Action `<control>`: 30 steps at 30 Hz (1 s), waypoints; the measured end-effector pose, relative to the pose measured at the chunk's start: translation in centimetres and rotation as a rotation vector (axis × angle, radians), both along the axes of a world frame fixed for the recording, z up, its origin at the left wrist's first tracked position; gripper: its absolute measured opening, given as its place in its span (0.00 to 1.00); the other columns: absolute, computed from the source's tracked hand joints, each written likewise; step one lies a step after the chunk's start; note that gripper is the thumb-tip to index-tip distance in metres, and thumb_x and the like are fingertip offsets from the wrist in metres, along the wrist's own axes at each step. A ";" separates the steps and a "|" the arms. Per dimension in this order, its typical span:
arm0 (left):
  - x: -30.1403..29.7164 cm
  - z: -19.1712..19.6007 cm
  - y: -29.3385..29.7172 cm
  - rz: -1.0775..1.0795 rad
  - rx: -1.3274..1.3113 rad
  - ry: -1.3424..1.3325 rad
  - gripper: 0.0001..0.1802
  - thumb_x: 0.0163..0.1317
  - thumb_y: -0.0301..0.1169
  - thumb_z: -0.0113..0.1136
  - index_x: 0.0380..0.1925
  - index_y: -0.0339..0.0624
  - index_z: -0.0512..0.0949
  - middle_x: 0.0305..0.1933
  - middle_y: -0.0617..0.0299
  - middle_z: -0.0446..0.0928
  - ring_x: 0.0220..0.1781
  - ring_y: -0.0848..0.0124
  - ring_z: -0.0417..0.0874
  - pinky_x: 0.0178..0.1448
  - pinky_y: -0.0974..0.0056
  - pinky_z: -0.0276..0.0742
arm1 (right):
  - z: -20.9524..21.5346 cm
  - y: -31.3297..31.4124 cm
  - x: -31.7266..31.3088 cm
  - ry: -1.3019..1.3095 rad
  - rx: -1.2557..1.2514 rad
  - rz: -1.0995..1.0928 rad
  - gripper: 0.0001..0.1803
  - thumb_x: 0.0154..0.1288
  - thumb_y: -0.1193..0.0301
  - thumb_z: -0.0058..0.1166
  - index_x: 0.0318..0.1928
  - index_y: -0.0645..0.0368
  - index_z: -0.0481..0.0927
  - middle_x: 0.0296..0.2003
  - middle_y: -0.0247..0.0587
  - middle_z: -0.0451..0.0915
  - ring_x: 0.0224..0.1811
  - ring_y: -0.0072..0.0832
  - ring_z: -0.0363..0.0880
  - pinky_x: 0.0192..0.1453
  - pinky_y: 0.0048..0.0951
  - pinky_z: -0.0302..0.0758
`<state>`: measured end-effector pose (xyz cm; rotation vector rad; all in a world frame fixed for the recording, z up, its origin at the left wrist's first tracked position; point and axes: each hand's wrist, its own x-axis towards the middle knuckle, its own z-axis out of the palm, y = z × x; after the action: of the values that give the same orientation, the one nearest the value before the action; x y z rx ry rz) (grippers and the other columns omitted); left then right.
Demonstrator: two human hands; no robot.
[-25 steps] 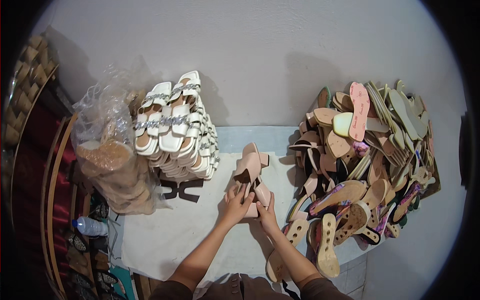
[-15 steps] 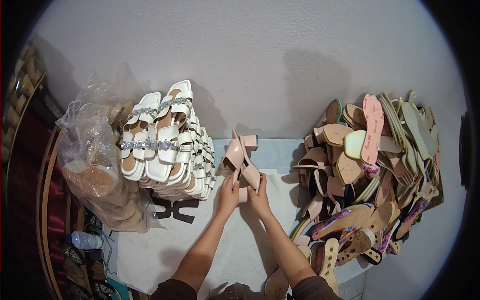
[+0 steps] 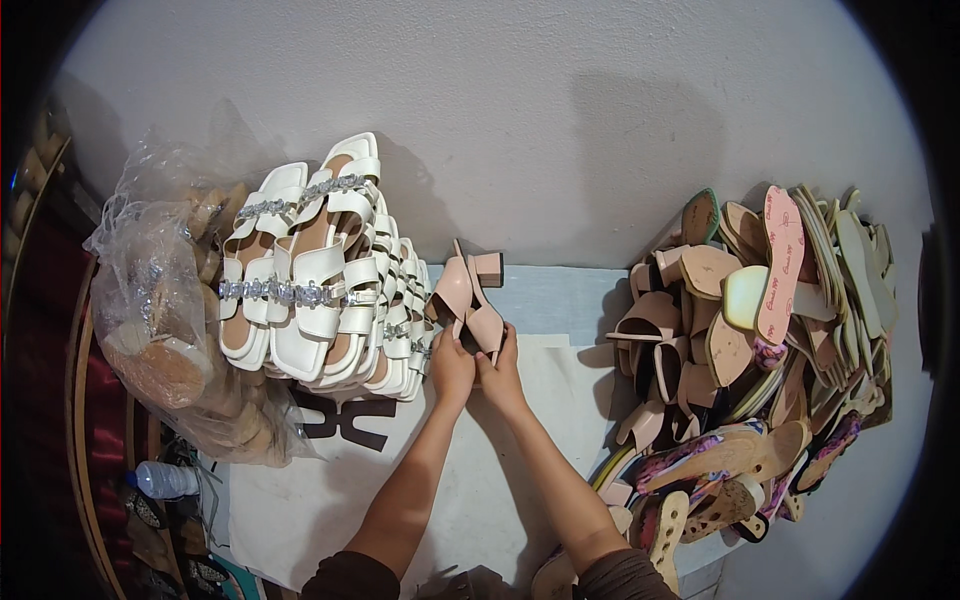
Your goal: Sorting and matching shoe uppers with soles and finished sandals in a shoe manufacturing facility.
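Note:
Both hands are together over the middle of the table, holding a pair of pink heeled slide sandals side by side. My left hand grips the toe end of the left pink sandal. The right pink sandal has its toe end between the fingers of my right hand. One block heel sticks out at the far end. My hands partly hide the near ends of both sandals. Close on the left stands a tall stack of white sandals with jewelled straps.
A clear plastic bag of tan shoe parts slumps at the far left, above a plastic bottle. Dark cut pieces lie on the white sheet. To the right rises a heap of soles and sandals. A wall closes the back.
Both hands have carried the pink sandals slightly away from me and toward the white stack. The heel that showed between my hands is now out of sight. The view has shifted a little.

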<state>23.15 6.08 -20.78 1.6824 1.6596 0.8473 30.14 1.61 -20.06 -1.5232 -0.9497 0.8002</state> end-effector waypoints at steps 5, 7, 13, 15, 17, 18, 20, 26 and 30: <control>-0.3 0.3 0.1 0.008 0.010 -0.004 0.19 0.59 0.24 0.43 0.51 0.35 0.70 0.51 0.47 0.71 0.51 0.50 0.72 0.54 0.55 0.68 | -0.1 0.2 -0.6 -0.036 -0.020 -0.010 0.36 0.54 0.83 0.43 0.63 0.66 0.44 0.60 0.62 0.50 0.64 0.51 0.51 0.67 0.37 0.51; -0.6 0.2 0.2 0.001 -0.022 -0.007 0.19 0.60 0.24 0.43 0.53 0.35 0.69 0.51 0.46 0.71 0.51 0.50 0.73 0.54 0.55 0.68 | -0.7 0.2 -0.2 0.021 0.001 0.028 0.40 0.52 0.82 0.46 0.64 0.66 0.42 0.61 0.60 0.49 0.65 0.51 0.50 0.68 0.36 0.49; -2.0 0.2 -0.8 -0.092 0.109 -0.046 0.21 0.60 0.23 0.42 0.55 0.33 0.66 0.56 0.44 0.67 0.57 0.50 0.69 0.58 0.56 0.66 | -2.0 -1.0 0.8 0.224 0.048 0.194 0.47 0.54 0.75 0.51 0.67 0.65 0.36 0.65 0.57 0.46 0.67 0.42 0.49 0.67 0.32 0.51; -2.4 1.2 -3.0 -0.134 0.220 -0.026 0.22 0.60 0.24 0.42 0.56 0.32 0.65 0.57 0.43 0.66 0.59 0.50 0.67 0.59 0.56 0.64 | -0.9 -2.1 1.0 0.316 0.041 0.182 0.47 0.55 0.74 0.51 0.67 0.64 0.35 0.65 0.57 0.47 0.67 0.40 0.49 0.67 0.32 0.52; -2.9 1.7 -5.2 -0.237 0.331 0.018 0.22 0.60 0.24 0.42 0.56 0.31 0.64 0.62 0.45 0.61 0.64 0.51 0.62 0.64 0.54 0.58 | 0.2 -2.8 1.2 0.445 0.024 0.201 0.44 0.58 0.75 0.47 0.67 0.63 0.33 0.65 0.57 0.45 0.68 0.40 0.47 0.67 0.31 0.51; -3.0 1.3 -5.8 -0.241 0.333 0.017 0.22 0.60 0.24 0.42 0.56 0.31 0.64 0.62 0.45 0.61 0.64 0.51 0.62 0.64 0.54 0.58 | -0.5 -2.8 1.1 0.443 0.026 0.198 0.44 0.58 0.75 0.47 0.67 0.63 0.33 0.65 0.57 0.45 0.68 0.40 0.47 0.67 0.31 0.51; -3.0 0.8 -6.5 -0.392 0.373 0.251 0.24 0.58 0.23 0.43 0.57 0.30 0.62 0.65 0.46 0.58 0.67 0.53 0.57 0.67 0.56 0.54 | -1.4 -2.3 0.3 0.535 0.023 0.156 0.41 0.59 0.78 0.42 0.67 0.64 0.32 0.66 0.56 0.40 0.69 0.41 0.43 0.69 0.31 0.47; -3.7 -0.4 -6.0 -0.431 0.370 0.419 0.29 0.53 0.19 0.45 0.59 0.30 0.59 0.67 0.48 0.53 0.70 0.55 0.51 0.70 0.56 0.51 | -0.6 -1.9 -0.6 0.094 0.066 0.169 0.39 0.58 0.80 0.37 0.66 0.68 0.32 0.66 0.58 0.37 0.70 0.43 0.38 0.71 0.31 0.40; -3.6 -0.2 -6.1 -0.448 0.354 0.408 0.30 0.52 0.18 0.46 0.60 0.31 0.59 0.67 0.48 0.53 0.71 0.56 0.50 0.70 0.55 0.49 | -1.1 -2.1 0.1 0.024 0.047 0.186 0.40 0.58 0.79 0.38 0.66 0.68 0.32 0.66 0.59 0.36 0.70 0.45 0.37 0.71 0.32 0.40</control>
<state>19.55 0.02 -21.03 2.4874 1.3305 0.6260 30.21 -0.45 -21.14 -1.3957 -1.0968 0.9190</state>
